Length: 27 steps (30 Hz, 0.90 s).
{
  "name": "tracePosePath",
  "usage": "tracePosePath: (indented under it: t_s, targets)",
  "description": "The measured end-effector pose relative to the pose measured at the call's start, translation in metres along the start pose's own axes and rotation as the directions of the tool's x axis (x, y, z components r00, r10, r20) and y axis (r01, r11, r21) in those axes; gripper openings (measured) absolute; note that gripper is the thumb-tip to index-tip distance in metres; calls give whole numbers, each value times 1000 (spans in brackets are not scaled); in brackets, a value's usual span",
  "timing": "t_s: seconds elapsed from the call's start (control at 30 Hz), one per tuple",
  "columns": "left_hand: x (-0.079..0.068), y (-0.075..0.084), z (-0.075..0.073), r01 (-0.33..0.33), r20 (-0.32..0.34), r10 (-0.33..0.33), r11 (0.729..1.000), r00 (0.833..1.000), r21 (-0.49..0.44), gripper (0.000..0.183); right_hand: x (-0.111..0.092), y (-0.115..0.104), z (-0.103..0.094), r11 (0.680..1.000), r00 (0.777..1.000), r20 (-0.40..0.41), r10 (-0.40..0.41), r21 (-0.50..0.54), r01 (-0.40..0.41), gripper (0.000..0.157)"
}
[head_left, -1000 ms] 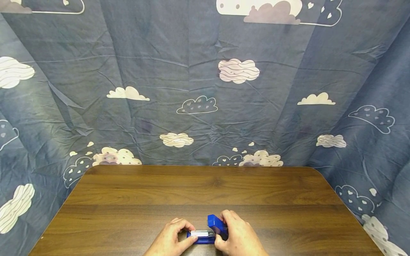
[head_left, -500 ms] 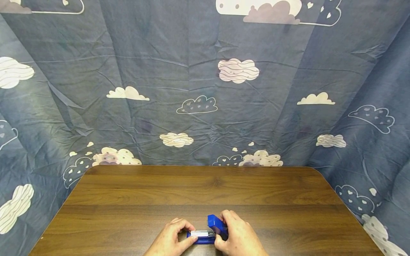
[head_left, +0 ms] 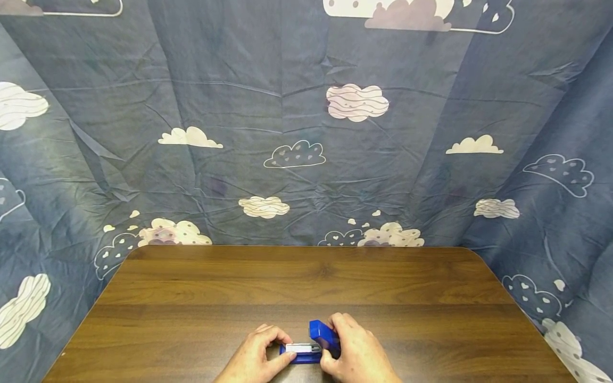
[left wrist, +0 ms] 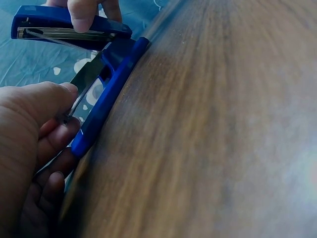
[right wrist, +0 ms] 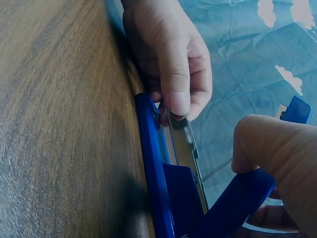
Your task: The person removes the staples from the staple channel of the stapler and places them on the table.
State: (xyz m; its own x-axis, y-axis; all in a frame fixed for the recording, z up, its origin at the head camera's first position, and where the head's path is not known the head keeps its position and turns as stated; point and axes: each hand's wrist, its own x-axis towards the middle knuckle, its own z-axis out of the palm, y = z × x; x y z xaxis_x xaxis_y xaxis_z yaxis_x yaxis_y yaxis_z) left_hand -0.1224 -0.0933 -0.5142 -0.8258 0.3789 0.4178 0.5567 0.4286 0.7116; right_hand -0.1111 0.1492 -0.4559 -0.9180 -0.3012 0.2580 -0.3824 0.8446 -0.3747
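Observation:
A blue stapler (head_left: 306, 360) lies on the table near its front edge, its top cover (head_left: 324, 336) swung up from the base. My left hand (head_left: 258, 355) pinches the front end of the metal staple magazine (left wrist: 88, 74) between thumb and fingers. In the left wrist view the magazine stands raised at an angle over the blue base (left wrist: 106, 106). With thumb and fingers around it, my right hand (head_left: 356, 348) holds the raised cover. A thin spring (right wrist: 216, 170) stretches from the magazine to the cover in the right wrist view. The magazine's inside is hidden.
The brown wooden table (head_left: 306, 282) spreads out beyond both hands. A blue-grey curtain (head_left: 268, 117) with a cloud print hangs behind it and along both sides.
The head view has shifted very slightly. Both hands keep their holds on the stapler, which stays in the same pose.

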Motion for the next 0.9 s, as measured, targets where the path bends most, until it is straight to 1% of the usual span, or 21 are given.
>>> tracePosePath:
  t_s: [0.27,0.47,0.67,0.77,0.9]
  targets:
    - [-2,1,0,45,20,-45,999,999,7,13,0,1,0,1000,1000,-15,-14,18,14,39]
    - [-3,1,-1,33,16,-33,999,999,7,14,0,2,0,1000,1000,-21,-12,22,13,39]
    - [-2,2,-1,46,15,-46,999,999,-2,13,0,1,-2,999,1000,19,13,33,-13,39]
    - [-2,2,0,44,10,-44,999,999,3,14,0,1,-2,999,1000,20,17,28,-17,39]
    - [-1,1,1,10,-11,-9,1000,1000,24,18,1,1,-2,999,1000,16,17,30,-17,40]
